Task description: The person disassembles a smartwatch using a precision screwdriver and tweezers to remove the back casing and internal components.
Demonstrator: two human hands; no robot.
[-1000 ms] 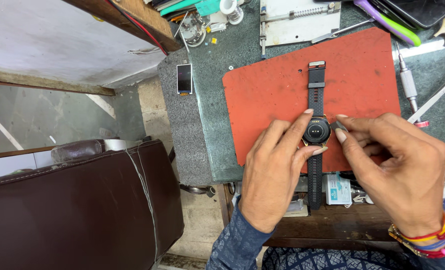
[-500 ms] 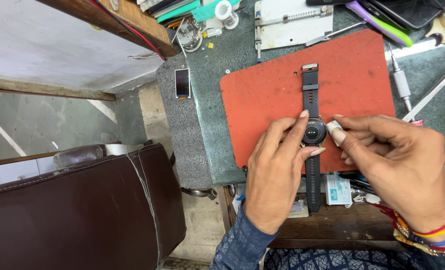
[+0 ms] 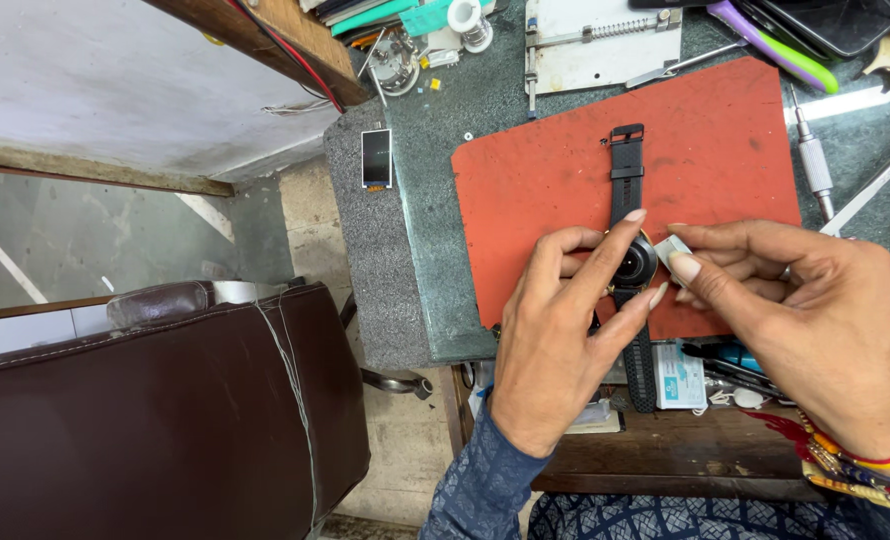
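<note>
Fingers of left hand (image 3: 555, 340) still pinch watch (image 3: 633, 262); right hand (image 3: 795, 320) now grips small pale pad (image 3: 673, 248) beside it, w/ wrists bent inward.

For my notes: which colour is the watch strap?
Black; the watch strap shows best in the head view.

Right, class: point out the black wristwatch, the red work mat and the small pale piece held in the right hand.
black wristwatch (image 3: 626, 172), head view, upper strap.
red work mat (image 3: 525, 200), head view, bare left part.
small pale piece (image 3: 673, 246), head view, its visible face between the fingertips.
</note>
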